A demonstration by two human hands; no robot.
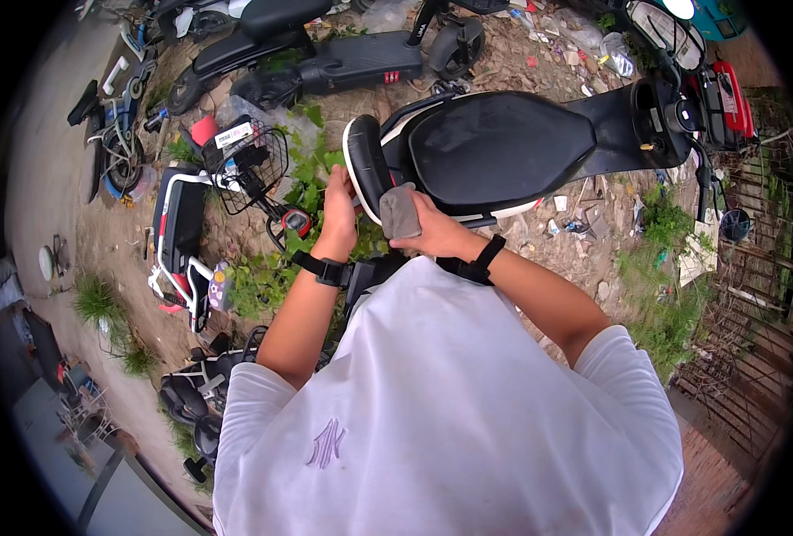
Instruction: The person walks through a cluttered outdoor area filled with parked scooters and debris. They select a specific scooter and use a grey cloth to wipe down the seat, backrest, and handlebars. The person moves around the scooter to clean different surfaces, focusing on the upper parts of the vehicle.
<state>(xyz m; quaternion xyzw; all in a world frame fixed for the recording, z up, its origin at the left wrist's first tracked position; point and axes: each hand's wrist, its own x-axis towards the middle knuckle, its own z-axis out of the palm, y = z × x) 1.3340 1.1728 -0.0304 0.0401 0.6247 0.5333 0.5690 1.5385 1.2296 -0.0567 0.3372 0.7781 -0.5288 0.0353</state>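
Before me stands an electric scooter with a long black seat [500,147] and a padded backrest [367,157] in a white shell at its rear end. My right hand [430,224] grips a folded grey-brown cloth [398,213] against the near end of the backrest. On the other side, my left hand [340,211] is upright along the outer white edge of the shell, its fingers extended and partly hidden there. It appears to touch the shell without holding anything. Both wrists wear black straps.
A white-framed bike [182,234] with a wire basket [249,157] stands to the left among green vines [255,281]. Black scooters [363,63] line the far side. Litter covers the dirt beyond the seat. A rusty metal grating [748,335] lies at right.
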